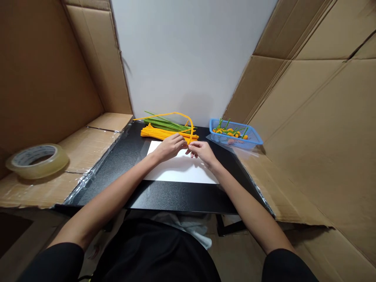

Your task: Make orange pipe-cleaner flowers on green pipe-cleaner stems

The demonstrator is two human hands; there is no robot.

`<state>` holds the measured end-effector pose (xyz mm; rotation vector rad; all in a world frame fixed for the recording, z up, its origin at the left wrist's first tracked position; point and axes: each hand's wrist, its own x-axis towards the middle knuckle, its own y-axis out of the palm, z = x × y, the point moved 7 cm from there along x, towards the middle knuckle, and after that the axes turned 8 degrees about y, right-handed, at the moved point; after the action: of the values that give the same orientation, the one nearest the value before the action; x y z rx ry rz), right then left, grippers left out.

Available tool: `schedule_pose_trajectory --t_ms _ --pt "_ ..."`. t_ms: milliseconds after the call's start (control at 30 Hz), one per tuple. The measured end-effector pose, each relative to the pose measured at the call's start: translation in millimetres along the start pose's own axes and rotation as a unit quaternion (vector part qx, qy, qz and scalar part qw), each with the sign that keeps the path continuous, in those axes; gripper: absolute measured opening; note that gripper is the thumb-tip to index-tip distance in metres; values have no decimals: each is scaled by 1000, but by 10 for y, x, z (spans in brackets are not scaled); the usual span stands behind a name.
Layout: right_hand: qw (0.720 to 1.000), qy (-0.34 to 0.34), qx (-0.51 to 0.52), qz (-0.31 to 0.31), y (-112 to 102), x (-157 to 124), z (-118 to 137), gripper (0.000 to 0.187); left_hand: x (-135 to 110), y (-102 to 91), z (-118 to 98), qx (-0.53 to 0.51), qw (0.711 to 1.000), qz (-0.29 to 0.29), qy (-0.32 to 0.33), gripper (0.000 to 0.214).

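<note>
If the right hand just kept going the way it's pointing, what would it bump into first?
Most likely the left hand: the right hand points away and left at it, both pinching the bent orange pipe cleaner. Behind lies the orange pile, though depth is unclear.

I get a bright, even feed; light looks soft and comes from above the white sheet (182, 168), no hard shadows. There's a faint grey smudge of shadow on the wall behind the sheet. The black worktop (117, 156) left of the sheet shows sheen, w/ glare off the film at its edge. The orange pipe cleaner (176, 113) just beyond the sheet reads sharp. Wide-angle distortion: cardboard walls (323, 117) either side of the sheet splay outward. The tape roll (37, 160) far left of the sheet is a bit soft.
</note>
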<state>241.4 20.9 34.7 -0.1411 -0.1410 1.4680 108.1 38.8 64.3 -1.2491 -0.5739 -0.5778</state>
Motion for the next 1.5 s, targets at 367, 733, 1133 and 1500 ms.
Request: schedule_pose_trajectory --t_ms 367,733,1133,1500 --pt "994 -83 -34 -63 -27 -24 59 32 -90 74 153 -36 990 -22 -133 13" --pt "994 -65 63 -57 -26 53 -61 43 -87 24 130 -16 995 -35 -95 11" --pt "917 -308 -229 -105 12 -324 495 19 -75 -133 84 64 991 -86 -86 20" --pt "978 -143 106 -107 56 -178 211 36 -39 -330 2 128 966 -191 -121 18"
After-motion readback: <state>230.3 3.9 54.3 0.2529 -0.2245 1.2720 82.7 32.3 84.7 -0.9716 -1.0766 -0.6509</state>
